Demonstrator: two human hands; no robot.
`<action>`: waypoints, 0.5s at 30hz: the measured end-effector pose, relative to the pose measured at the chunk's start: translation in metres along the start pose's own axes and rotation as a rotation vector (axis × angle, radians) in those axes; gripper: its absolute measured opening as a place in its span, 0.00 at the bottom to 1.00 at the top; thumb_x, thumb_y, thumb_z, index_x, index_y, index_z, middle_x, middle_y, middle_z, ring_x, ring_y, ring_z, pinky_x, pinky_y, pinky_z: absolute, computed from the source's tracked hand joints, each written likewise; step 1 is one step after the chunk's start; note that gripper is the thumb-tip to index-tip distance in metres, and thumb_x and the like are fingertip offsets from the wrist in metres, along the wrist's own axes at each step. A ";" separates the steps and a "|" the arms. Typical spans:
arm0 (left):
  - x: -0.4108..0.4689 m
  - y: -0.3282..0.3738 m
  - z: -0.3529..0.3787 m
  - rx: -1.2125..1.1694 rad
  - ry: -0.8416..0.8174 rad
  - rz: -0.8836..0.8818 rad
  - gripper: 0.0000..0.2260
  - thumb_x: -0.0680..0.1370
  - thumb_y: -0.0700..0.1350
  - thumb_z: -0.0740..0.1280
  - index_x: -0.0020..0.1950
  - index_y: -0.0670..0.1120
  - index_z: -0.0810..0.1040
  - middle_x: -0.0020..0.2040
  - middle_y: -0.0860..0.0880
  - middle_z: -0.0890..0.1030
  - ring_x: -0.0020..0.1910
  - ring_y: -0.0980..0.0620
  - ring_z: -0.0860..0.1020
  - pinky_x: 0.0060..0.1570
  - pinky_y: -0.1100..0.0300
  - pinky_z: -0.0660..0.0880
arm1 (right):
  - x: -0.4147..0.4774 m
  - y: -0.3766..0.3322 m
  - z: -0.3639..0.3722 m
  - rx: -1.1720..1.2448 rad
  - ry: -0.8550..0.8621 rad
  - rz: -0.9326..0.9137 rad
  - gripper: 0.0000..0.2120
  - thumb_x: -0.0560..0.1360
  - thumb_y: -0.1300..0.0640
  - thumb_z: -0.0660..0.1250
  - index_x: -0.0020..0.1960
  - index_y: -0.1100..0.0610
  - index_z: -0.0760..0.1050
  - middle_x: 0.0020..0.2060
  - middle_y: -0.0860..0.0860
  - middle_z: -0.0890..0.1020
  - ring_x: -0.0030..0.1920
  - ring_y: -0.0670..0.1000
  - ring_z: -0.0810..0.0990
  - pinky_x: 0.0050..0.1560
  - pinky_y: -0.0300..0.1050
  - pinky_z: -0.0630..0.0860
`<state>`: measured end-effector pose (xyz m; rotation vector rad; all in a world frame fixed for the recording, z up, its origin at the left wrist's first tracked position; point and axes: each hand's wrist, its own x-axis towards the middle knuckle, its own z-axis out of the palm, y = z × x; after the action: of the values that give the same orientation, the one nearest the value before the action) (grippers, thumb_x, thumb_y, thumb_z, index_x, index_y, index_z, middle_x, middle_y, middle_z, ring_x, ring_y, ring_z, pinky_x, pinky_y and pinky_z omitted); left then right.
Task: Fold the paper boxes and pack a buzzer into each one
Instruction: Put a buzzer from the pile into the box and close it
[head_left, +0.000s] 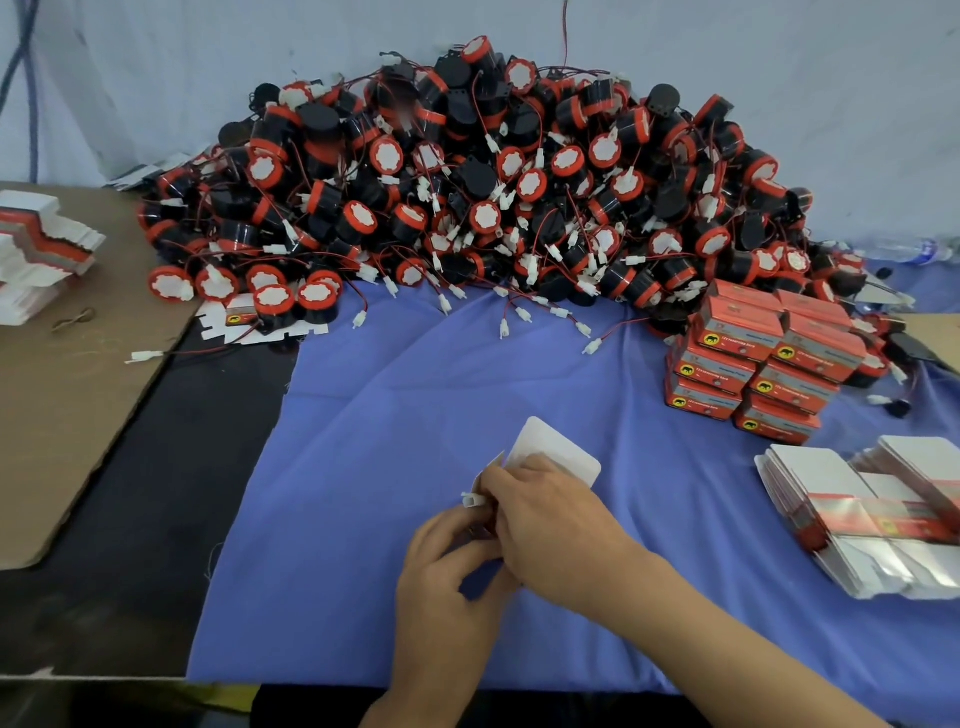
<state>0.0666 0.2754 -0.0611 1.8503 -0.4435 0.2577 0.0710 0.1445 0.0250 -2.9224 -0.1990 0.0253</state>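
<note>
Red packed boxes (753, 374) few, right of buzzer heap (467, 182); left grip (447, 566) and right grip (550, 525) clamp one unclosed paper box (556, 452) in front of it; most buzzers evidently unpacked.

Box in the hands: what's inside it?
A white plug pokes out beside the box. The left hand and right hand cover everything else.

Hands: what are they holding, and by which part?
A paper box: the left hand grips its lower side, the right hand curls over its body below the open white flap. A white plug sticks out between them.
</note>
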 end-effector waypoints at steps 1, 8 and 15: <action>-0.002 0.001 -0.002 -0.026 0.022 -0.026 0.11 0.66 0.37 0.83 0.43 0.50 0.88 0.56 0.63 0.83 0.57 0.60 0.80 0.54 0.69 0.75 | 0.000 0.002 -0.001 -0.009 -0.015 -0.009 0.11 0.82 0.54 0.56 0.62 0.53 0.72 0.54 0.47 0.81 0.55 0.50 0.72 0.60 0.44 0.69; 0.000 0.002 -0.010 -0.143 0.056 -0.132 0.13 0.75 0.34 0.76 0.53 0.51 0.83 0.53 0.57 0.83 0.55 0.51 0.83 0.53 0.59 0.80 | -0.006 0.002 0.000 0.066 0.032 -0.040 0.14 0.83 0.49 0.56 0.50 0.52 0.79 0.48 0.42 0.70 0.57 0.47 0.71 0.64 0.39 0.67; -0.001 0.002 -0.008 -0.120 0.036 -0.124 0.15 0.77 0.34 0.73 0.56 0.53 0.83 0.55 0.59 0.83 0.56 0.54 0.83 0.53 0.64 0.79 | -0.009 -0.001 -0.004 -0.038 0.083 -0.102 0.10 0.82 0.53 0.62 0.54 0.56 0.79 0.47 0.47 0.81 0.49 0.51 0.77 0.56 0.45 0.74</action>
<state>0.0652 0.2828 -0.0569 1.7454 -0.3113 0.1766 0.0621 0.1431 0.0286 -2.9390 -0.3384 -0.1160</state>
